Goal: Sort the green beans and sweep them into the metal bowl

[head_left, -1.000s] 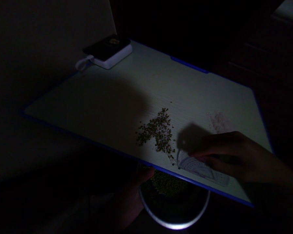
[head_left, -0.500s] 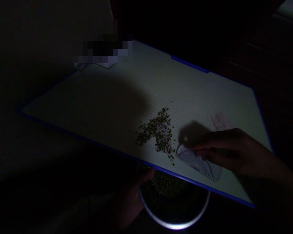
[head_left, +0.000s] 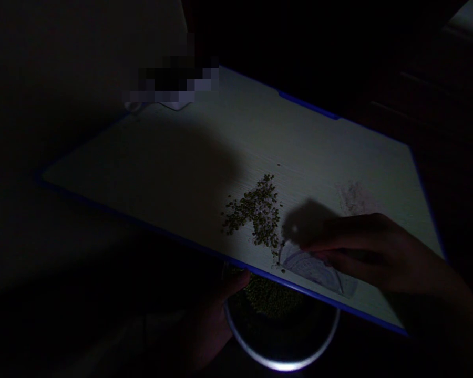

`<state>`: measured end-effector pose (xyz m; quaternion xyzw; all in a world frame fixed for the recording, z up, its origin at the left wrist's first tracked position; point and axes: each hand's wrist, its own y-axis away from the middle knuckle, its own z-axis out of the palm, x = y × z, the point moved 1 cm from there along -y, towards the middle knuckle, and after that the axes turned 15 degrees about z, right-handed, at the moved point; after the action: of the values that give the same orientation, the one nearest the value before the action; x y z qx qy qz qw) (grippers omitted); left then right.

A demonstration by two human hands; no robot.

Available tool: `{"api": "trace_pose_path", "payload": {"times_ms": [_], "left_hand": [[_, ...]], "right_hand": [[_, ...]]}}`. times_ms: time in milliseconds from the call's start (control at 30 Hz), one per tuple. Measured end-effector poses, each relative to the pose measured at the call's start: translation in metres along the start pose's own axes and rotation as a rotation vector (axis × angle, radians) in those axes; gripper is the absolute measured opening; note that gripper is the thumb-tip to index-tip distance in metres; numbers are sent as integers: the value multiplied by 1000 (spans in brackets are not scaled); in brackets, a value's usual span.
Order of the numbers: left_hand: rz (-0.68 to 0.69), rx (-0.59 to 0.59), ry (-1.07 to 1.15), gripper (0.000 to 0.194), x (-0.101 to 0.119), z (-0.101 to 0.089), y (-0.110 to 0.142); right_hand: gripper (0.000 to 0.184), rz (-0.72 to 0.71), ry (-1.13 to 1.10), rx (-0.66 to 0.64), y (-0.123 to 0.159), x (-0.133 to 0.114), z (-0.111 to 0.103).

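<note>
My right hand [head_left: 362, 249] pinches a clear semicircular protractor [head_left: 313, 268], tilted against the white board [head_left: 173, 173] near its front edge. Just left of the protractor lies a loose patch of small green beans [head_left: 258, 210], with a few stray ones around it. Under the board's front edge, my left hand [head_left: 220, 315] grips the left side of a round bowl [head_left: 286, 365], its thumb over the rim and close to the board. More green beans [head_left: 274, 296] lie inside the bowl. The board covers the bowl's far part, and darkness hides most of my left fingers.
A blue frame [head_left: 145, 223] edges the board. Whitish-pink powdery residue [head_left: 355, 197] lies on its right part. At the back left, a pale object [head_left: 177, 102] is partly pixelated. Deep shadow surrounds the board.
My right hand has shifted the protractor slightly left and toward the board's front edge, and a bean now lies close to that edge. My left hand and the bowl look almost unmoved.
</note>
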<state>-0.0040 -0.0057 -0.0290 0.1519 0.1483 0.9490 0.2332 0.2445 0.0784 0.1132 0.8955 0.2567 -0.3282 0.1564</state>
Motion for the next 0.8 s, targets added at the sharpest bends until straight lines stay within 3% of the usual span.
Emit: {"api": "trace_pose_path", "payload": {"times_ms": [133, 500, 700, 800], "left_hand": [[-2, -4, -11, 25, 2, 5, -2], [43, 24, -31, 38, -2, -7, 1], [50, -85, 39, 33, 0, 8, -2], [15, -59, 56, 31, 0, 6, -1]], "right_hand": [[22, 19, 6, 4, 1, -1, -2], [21, -18, -54, -101, -1, -4, 7], [22, 12, -30, -49, -2, -1, 7], [24, 58, 23, -21, 2, 5, 0]]}}
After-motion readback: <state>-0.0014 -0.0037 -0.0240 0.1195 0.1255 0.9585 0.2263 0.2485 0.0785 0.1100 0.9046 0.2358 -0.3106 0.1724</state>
